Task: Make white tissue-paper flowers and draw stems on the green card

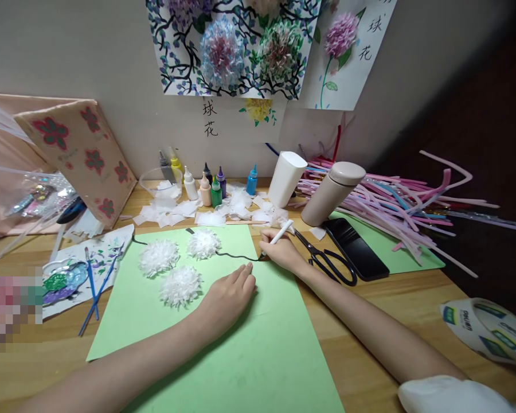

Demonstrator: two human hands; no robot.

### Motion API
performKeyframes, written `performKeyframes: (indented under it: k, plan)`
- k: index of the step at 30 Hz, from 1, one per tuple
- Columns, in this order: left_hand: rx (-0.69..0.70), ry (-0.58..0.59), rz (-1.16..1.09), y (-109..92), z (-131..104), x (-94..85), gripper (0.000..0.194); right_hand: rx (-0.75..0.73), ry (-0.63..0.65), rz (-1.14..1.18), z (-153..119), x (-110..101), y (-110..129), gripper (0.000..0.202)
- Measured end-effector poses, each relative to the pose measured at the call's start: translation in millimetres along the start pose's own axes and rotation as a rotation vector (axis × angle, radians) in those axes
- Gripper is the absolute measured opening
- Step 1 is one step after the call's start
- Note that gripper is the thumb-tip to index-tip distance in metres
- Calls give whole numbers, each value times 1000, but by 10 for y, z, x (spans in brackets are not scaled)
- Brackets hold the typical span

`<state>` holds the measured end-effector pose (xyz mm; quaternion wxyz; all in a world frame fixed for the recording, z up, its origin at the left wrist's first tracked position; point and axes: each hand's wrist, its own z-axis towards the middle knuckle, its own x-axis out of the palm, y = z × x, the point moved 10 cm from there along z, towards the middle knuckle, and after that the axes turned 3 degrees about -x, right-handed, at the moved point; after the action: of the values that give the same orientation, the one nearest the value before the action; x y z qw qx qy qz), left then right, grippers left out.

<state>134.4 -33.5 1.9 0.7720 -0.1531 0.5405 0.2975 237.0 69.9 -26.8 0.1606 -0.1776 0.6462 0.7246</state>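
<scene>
A green paper sheet (258, 344) lies on the table, bearing three white tissue-paper flowers, one of them (181, 286) nearest my left wrist. My right hand (281, 250) grips a white marker (281, 231), its tip at the sheet's upper right edge. A wavy black line (236, 256) runs from the upper right flower (203, 244) to that tip. My left hand (232, 295) rests on the sheet just below the line, fingers stretched out and holding nothing. Another short black line lies above the left flower (159, 258).
Black scissors (331, 264) and a phone (356, 249) lie right of my right hand. Behind stand paint bottles (216, 192), a white container (286, 179) and a tumbler (333, 194), among paper scraps. Brushes (95, 292) and a palette (64, 282) are left; tape (490, 330) is right.
</scene>
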Motion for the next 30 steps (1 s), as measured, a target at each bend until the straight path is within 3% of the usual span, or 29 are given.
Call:
performKeyframes:
  k: [20,25,27,30]
  plan:
    - [-10,-27,-35,-2,-11,-5,14,38,12,-3,15,15,-60,20]
    - [-32,40,-82,14,-17,56,17,110,-17,173,12,-2,-165,21]
    - [-52,92,-107,29,-19,90,18,113,-9,273,-11,31,-100,21]
    - [-83,157,-142,48,-21,127,18,10,119,329,-50,218,213,19]
